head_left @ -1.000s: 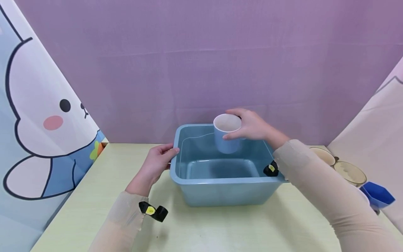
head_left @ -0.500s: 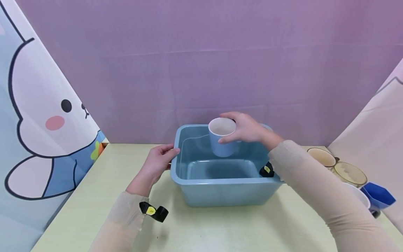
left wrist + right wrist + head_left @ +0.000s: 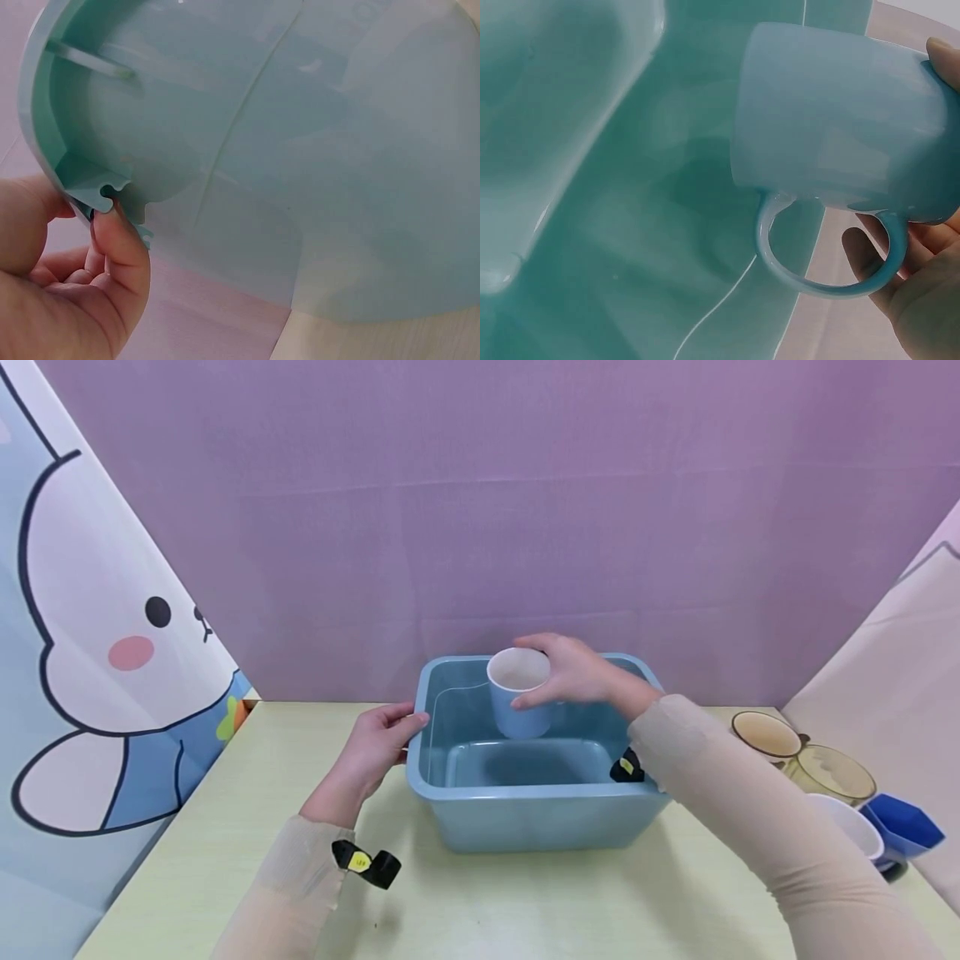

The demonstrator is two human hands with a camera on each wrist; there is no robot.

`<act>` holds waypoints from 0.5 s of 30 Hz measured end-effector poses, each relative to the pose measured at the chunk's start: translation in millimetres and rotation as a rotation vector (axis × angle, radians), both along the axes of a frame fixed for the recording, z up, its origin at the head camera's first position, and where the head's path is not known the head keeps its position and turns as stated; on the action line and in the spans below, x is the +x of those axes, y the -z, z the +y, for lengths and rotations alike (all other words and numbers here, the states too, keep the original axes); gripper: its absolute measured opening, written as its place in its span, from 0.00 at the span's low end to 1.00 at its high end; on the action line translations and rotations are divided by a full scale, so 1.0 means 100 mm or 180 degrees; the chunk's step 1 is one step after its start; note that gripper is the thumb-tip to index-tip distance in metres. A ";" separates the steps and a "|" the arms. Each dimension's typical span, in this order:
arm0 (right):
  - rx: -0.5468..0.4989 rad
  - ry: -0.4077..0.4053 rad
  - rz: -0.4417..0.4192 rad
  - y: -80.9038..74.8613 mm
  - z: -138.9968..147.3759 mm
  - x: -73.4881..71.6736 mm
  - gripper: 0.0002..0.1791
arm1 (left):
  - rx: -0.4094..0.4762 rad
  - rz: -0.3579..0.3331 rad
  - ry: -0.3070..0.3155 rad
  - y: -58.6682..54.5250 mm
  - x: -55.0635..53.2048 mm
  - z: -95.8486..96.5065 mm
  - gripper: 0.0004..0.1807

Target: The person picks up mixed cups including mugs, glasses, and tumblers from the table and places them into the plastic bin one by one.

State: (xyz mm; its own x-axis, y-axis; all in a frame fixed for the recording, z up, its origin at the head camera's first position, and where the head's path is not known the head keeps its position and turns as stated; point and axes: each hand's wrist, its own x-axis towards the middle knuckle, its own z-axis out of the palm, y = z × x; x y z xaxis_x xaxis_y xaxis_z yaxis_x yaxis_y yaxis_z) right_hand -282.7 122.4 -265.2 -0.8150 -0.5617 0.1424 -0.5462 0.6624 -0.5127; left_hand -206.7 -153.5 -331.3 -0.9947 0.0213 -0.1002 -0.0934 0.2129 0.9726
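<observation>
A light blue mug [image 3: 519, 714] with a white inside hangs upright within the blue-green plastic basin [image 3: 532, 820], above its floor. My right hand [image 3: 573, 672] grips the mug near its rim, thumb on the near side and fingers on the far side. In the right wrist view the mug's loop handle [image 3: 832, 289] shows beside the fingers, which are not through it. At the basin's left rim, my left hand [image 3: 375, 747] pinches the edge. The left wrist view has this hand [image 3: 82, 277] with its fingertips curled under the rim.
At the table's right lie a brown-rimmed cup [image 3: 767, 735], an amber glass bowl [image 3: 836, 772], a white bowl [image 3: 847, 825] and a dark blue angular cup [image 3: 903, 822]. A purple cloth [image 3: 450, 527] hangs behind the pale table [image 3: 495, 910].
My right hand has carried the mug leftward and slightly down inside the basin. The left hand keeps its hold on the rim, and the basin stays in place.
</observation>
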 end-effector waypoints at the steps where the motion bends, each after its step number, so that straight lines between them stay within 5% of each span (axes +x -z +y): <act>1: 0.0010 -0.0007 -0.0005 0.00 -0.01 0.00 0.49 | 0.0001 0.0003 -0.0001 0.00 0.00 0.00 0.24; 15: 0.0062 -0.0010 -0.0069 0.04 -0.08 0.02 0.49 | -0.0019 0.0007 0.0003 0.00 0.00 0.01 0.24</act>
